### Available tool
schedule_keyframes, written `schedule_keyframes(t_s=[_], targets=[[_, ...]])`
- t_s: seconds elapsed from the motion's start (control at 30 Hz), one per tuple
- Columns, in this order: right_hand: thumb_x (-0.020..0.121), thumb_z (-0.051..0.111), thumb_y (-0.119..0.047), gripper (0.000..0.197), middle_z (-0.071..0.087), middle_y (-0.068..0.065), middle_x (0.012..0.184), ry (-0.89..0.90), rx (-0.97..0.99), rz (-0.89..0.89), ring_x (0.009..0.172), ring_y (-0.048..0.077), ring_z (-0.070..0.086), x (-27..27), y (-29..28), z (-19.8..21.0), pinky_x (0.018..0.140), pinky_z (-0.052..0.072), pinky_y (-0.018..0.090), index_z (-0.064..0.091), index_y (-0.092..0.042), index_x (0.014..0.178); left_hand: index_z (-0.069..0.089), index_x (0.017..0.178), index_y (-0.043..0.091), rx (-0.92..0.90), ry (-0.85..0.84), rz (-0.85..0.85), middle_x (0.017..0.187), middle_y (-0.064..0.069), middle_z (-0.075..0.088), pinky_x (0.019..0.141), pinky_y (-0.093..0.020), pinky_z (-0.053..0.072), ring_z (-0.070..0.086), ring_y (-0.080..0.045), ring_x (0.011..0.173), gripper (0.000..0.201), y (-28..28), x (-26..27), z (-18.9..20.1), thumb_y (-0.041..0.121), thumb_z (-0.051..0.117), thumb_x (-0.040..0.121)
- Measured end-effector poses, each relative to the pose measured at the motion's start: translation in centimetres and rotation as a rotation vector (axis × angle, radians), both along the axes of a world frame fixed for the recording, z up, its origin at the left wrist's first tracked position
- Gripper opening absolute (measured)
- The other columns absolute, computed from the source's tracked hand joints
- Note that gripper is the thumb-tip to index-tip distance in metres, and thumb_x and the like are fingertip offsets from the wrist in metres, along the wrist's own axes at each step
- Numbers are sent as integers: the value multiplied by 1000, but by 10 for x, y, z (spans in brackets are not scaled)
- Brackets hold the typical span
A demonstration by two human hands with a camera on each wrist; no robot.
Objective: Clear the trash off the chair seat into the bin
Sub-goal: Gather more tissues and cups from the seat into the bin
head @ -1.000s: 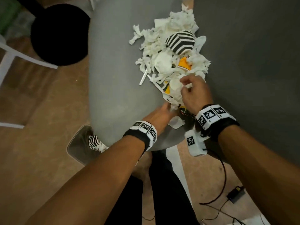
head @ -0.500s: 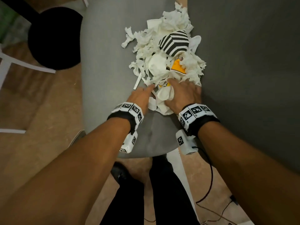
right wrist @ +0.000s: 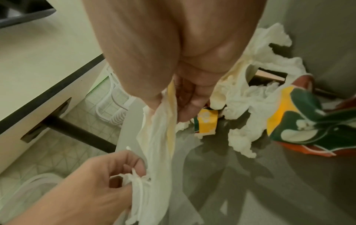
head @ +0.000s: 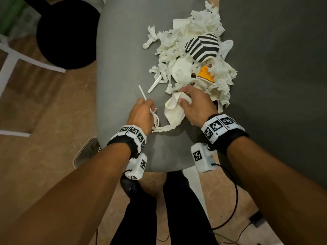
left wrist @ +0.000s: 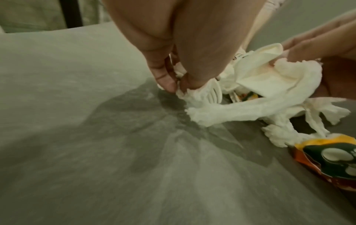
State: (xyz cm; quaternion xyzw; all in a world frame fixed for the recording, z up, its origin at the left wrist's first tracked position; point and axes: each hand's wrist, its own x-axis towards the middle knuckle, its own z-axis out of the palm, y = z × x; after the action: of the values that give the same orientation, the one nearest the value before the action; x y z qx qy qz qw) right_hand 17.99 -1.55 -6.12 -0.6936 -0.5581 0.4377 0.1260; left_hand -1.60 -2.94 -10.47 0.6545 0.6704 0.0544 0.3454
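Note:
A heap of crumpled white tissue (head: 185, 38) lies on the grey chair seat (head: 123, 50), with a black-and-white striped paper cup (head: 201, 45) and an orange wrapper (head: 206, 76) in it. My left hand (head: 144, 110) pinches a white plastic fork (left wrist: 212, 93) and a strip of tissue (left wrist: 212, 112); the fork's handle (head: 142, 92) sticks up from the fist. My right hand (head: 191, 101) grips a white napkin (head: 174, 110) at the heap's near edge. The green and orange wrapper (right wrist: 300, 118) lies just beyond it.
A pedal bin (head: 88, 151) peeks out on the floor under the seat's near left edge. A black round stool (head: 67, 30) and a white chair frame (head: 10, 55) stand at the left. The dark chair back (head: 283, 68) rises on the right. Cables (head: 233, 200) trail on the floor.
Both hands went from the seat's front edge into the heap and pulled back a little. The left now holds the fork and tissue, the right a napkin.

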Motion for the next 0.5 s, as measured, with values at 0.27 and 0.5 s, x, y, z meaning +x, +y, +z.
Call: schedule_keyframes(t_s=[0.27, 0.5], targets=[[95, 57, -23, 29, 68, 1, 117, 26, -63, 181, 109, 21, 62, -55, 4, -5, 95, 48, 31, 60, -19, 124, 61, 91, 16, 39, -90, 275, 103, -1, 54, 76, -23, 43, 55, -19, 83, 24, -25, -62, 3, -5, 54, 81], [94, 58, -21, 25, 70, 0, 106, 127, -150, 265, 97, 20, 66, -172, -42, -7, 92, 53, 37, 62, -22, 118, 58, 87, 18, 90, -116, 445, 104, 1, 54, 74, -23, 47, 58, -20, 79, 29, -69, -150, 9, -9, 51, 78]])
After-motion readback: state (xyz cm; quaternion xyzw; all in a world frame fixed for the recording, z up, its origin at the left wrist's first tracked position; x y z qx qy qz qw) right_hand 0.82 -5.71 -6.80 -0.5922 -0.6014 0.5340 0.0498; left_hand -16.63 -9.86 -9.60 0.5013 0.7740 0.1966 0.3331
